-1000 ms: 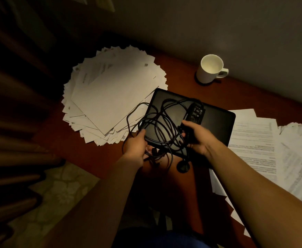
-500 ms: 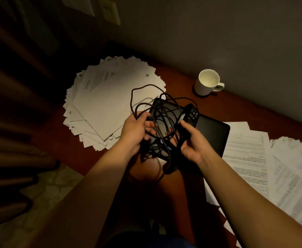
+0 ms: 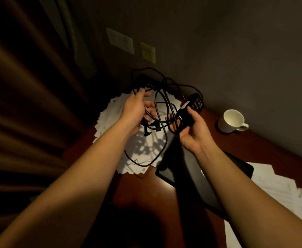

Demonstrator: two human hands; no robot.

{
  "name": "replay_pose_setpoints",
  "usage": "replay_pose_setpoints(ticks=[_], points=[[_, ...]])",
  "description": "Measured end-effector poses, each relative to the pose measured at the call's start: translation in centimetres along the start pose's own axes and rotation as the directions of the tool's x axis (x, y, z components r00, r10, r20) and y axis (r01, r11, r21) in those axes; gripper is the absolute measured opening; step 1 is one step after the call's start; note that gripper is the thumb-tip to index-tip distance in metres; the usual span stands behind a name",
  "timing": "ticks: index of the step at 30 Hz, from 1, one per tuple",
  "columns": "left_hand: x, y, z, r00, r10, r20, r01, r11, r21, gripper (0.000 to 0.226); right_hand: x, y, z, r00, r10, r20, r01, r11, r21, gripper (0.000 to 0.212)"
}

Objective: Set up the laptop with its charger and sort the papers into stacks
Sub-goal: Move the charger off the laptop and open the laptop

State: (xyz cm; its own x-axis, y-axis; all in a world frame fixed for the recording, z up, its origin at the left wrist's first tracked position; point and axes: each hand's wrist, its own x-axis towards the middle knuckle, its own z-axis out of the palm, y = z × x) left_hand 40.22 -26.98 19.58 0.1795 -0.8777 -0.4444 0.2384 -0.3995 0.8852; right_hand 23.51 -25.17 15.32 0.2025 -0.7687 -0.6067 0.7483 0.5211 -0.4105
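Head view is dim, and plenty is lost in it: the left side sinks into dark curtain (image 3: 26, 108) folds, the near edge of the desk (image 3: 146, 199) disappears into shadow, and the print on the sheets is too faint to read. Both forearms cover much of the closed laptop (image 3: 186, 174), which lies flat on the desk with only its near left corner and a strip at the right showing. The fanned pile of papers (image 3: 143, 149) sits partly behind the left hand (image 3: 134, 111) and the cable tangle, with the tangle's shadow thrown across it. More loose sheets (image 3: 279, 187) run off the right edge of the picture.

Now the grips. Right hand (image 3: 195, 133) is wrapped firmly round the lower end of the black charger brick (image 3: 193, 108), lifting it clear above the desk, the label end poking out above the fingers. Left hand is raised beside it, fingers curled loosely through loops of the black cable (image 3: 161, 111); how tightly they pinch I cannot tell. One loop hangs low over the pile, and a small plug dangles under the left palm.

A white mug (image 3: 233, 123) stands by the wall (image 3: 245, 51), well apart from the hands. Two wall plates (image 3: 120, 40) show above the tangle.
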Motion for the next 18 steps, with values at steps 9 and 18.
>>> replay_pose_setpoints(ticks=[9,18], points=[[9.8,-6.3,-6.2,0.972,-0.193,-0.132,0.233,0.836,0.497,0.03,10.4,6.9,-0.5,0.956,0.112,-0.271,-0.219,0.887,-0.407,0.028],[11.5,-10.0,-7.9,0.978,-0.192,-0.08,0.187,0.642,0.743,0.046,11.5,7.2,-1.9,0.938,-0.031,-0.345,-0.222,0.712,-0.667,0.048]])
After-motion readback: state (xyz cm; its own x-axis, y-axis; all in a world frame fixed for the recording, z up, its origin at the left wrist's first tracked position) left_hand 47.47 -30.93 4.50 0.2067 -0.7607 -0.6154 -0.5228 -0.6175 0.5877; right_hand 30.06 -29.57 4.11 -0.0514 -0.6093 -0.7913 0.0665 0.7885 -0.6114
